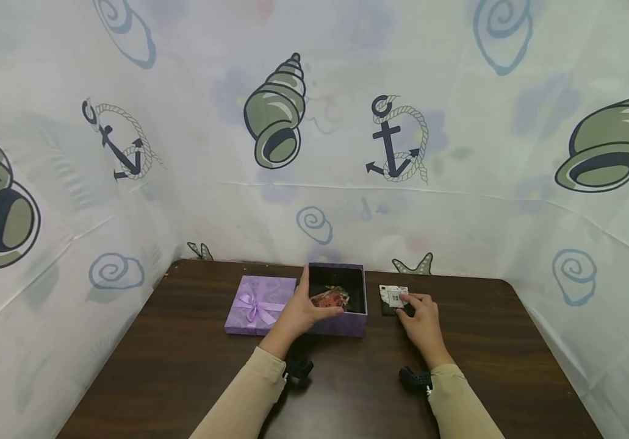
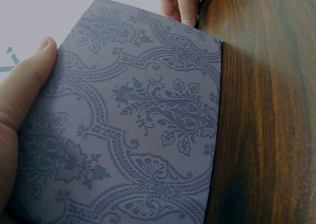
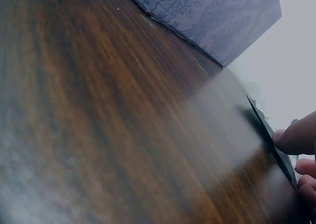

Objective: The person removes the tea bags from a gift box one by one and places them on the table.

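A purple gift box (image 1: 337, 326), its top off, stands on the table; a red packet with green bits (image 1: 333, 297) lies inside against its dark lining. My left hand (image 1: 299, 312) grips the box at its near left corner, with the thumb over the front rim. In the left wrist view the thumb lies along the edge of the patterned front wall (image 2: 148, 110). To the right of the box, my right hand (image 1: 423, 320) pinches a flat white-and-black packet (image 1: 393, 295) between thumb and fingers. The right wrist view shows its thin dark edge (image 3: 269, 140), tilted over the table.
The box's lilac lid (image 1: 263, 296), tied with a ribbon bow, lies left of the box. Dark brown wood covers the table (image 1: 347, 378). Behind it hangs a white cloth (image 1: 341, 122) printed with shells and anchors.
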